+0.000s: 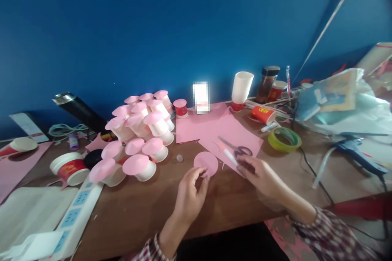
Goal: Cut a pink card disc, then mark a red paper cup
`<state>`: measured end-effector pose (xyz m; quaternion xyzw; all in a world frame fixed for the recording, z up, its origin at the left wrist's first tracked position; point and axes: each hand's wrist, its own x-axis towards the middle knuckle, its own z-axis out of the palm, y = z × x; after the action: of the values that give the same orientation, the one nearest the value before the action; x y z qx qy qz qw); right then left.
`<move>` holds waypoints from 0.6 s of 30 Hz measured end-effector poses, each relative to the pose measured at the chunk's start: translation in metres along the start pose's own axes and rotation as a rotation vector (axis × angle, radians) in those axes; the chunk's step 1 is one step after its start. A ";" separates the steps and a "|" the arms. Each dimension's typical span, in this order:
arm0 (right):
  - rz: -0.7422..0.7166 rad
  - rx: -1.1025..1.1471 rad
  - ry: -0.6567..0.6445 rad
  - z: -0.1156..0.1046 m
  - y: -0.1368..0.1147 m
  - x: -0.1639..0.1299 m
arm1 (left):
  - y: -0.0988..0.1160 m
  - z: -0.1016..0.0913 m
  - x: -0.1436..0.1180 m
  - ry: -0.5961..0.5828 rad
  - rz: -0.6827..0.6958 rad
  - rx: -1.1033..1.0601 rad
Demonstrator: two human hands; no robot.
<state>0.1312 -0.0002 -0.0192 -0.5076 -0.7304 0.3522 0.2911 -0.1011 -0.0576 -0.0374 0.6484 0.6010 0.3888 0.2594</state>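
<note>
My left hand pinches the near edge of a round pink paper disc just over the brown table. In my right hand, the fingers close around a slim white tube; blur hides its exact kind. Dark-handled scissors lie beyond that hand on pink paper sheets. A small pale cap-like piece rests on the table left of the disc. Farther left, several white paper cups stand upside down, topped with shallow pink paper cones.
A white power strip and a red-and-white cup are at left. Behind stand a cup stack and a dark-lidded bottle. At right lie a tape roll, a blue glue gun with its cord, and a plastic bag.
</note>
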 end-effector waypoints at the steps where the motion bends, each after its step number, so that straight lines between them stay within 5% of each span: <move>1: -0.030 -0.190 0.111 -0.007 0.009 0.004 | -0.005 -0.001 0.000 0.006 0.071 0.111; 4: -0.021 -0.622 0.302 -0.030 0.039 0.010 | -0.022 0.001 -0.002 -0.022 0.247 0.339; 7: 0.100 -0.835 0.228 -0.049 0.057 0.010 | -0.034 0.007 -0.005 0.011 0.369 0.473; 11: 0.135 -0.969 0.123 -0.064 0.050 0.016 | -0.037 0.012 -0.007 0.034 0.414 0.541; 14: 0.155 -1.093 0.147 -0.077 0.036 0.036 | -0.034 0.011 -0.006 0.044 0.423 0.544; 18: 0.214 -1.176 0.011 -0.093 0.033 0.077 | -0.031 0.009 -0.006 0.050 0.424 0.542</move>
<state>0.1974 0.1010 0.0134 -0.6562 -0.7462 -0.0865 -0.0717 -0.1114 -0.0580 -0.0691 0.7944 0.5406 0.2759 -0.0235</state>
